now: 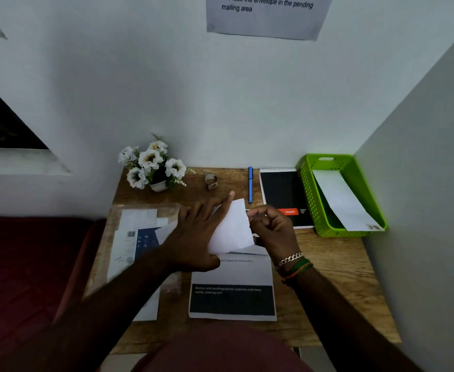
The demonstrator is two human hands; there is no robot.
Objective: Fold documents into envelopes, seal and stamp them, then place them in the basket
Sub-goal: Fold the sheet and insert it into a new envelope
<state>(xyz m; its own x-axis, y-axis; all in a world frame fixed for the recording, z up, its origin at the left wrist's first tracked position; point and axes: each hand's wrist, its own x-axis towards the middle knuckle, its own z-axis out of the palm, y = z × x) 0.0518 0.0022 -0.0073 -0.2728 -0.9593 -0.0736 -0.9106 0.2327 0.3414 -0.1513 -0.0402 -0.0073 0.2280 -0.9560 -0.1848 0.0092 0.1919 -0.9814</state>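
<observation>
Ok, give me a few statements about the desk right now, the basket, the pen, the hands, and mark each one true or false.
1. The green basket already holds a white envelope. True.
2. The blue pen lies inside the basket. False: it lies on the desk, left of the black notepad.
3. Both hands, left hand and right hand, are on the white paper. True.
4. The flower pot stands at the desk's near right corner. False: far left corner.

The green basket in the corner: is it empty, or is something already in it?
Not empty. The green basket holds one white envelope, lying slanted from the far wall down to the near corner.
</observation>
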